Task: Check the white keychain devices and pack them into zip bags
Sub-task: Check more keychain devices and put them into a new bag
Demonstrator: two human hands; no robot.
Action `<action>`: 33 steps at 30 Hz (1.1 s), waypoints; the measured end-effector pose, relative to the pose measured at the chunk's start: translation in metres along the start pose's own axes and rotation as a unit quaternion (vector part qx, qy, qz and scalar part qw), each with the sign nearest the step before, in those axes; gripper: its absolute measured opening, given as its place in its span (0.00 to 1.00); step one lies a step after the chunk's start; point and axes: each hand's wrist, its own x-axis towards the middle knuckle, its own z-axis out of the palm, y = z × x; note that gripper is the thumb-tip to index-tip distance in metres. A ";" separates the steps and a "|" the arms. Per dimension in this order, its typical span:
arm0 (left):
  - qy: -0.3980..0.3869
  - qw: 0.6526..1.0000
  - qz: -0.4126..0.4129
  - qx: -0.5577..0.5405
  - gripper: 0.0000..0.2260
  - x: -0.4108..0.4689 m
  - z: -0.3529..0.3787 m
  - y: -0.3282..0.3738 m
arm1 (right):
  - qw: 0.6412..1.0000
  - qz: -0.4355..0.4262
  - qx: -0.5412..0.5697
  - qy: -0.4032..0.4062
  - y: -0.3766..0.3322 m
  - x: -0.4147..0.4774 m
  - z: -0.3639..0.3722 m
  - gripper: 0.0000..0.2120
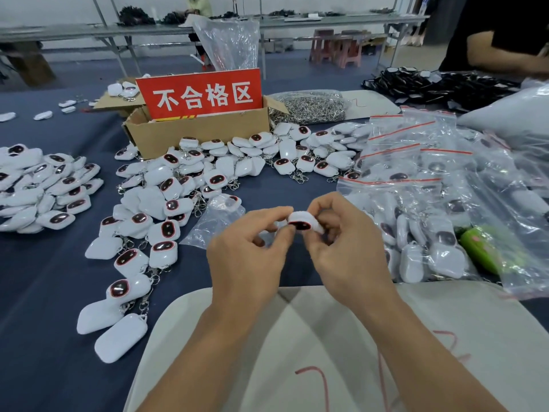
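While it is pinched between the curled fingertips of the left hand [249, 248] and the right hand [347, 245], one white keychain device [303, 222] is held above the blue table [44, 292], well in front of the cardboard box [205, 130], its dark, red-rimmed face turned toward the viewer. Loose devices [178, 188] are heaped directly in front of the box, a clear plastic bag [214, 227] is laid farther in front, and filled zip bags [416, 203] are piled to the right of the box.

Left hand [249, 251]: is hovering mid-frame, back facing the camera, thumb and forefinger pinching one end of a keychain device [303, 223].
Right hand [347, 248]: is gripping the other end with curled fingers.
Forearms: bare, converging.
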 end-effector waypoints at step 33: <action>-0.034 0.997 0.063 -0.018 0.15 -0.004 -0.001 -0.001 | 0.967 0.127 0.216 -0.042 -0.007 0.009 -0.008 0.09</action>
